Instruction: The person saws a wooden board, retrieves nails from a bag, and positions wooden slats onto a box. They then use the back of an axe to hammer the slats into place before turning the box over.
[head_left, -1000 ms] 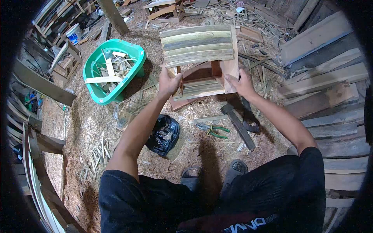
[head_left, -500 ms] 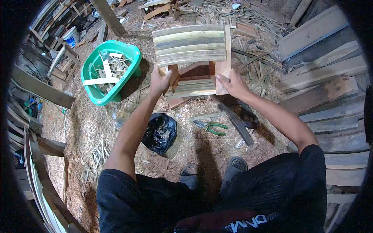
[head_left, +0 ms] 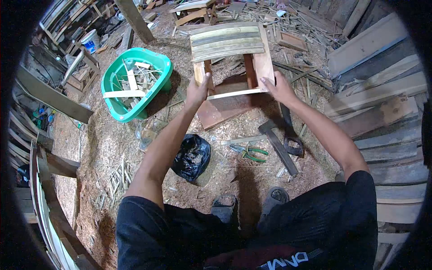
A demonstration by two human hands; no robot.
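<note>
A small wooden slatted frame [head_left: 227,45] is held up in front of me, with curved slats across its upper part and an opening below them. My left hand [head_left: 198,92] is closed round its lower left side. At the lower right corner my right hand [head_left: 280,87] grips the side board, thumb on the near face. Through and below the opening shows a reddish-brown board [head_left: 225,110] on the ground. Nearer my feet lie green-handled pliers [head_left: 249,152], a hammer [head_left: 280,148] and a hand saw [head_left: 293,145], whose blade is partly hidden.
A green tub [head_left: 167,67] of wood scraps stands to the left. An open black plastic bag [head_left: 191,157] sits on the sawdust-covered floor. Stacked planks [head_left: 391,155] line the right side, and a wooden post [head_left: 135,20] rises at the back left.
The slatted frame has tilted in my hands, so its lower slats now show as a thin edge and the opening looks larger. More of the hammer and saw is visible.
</note>
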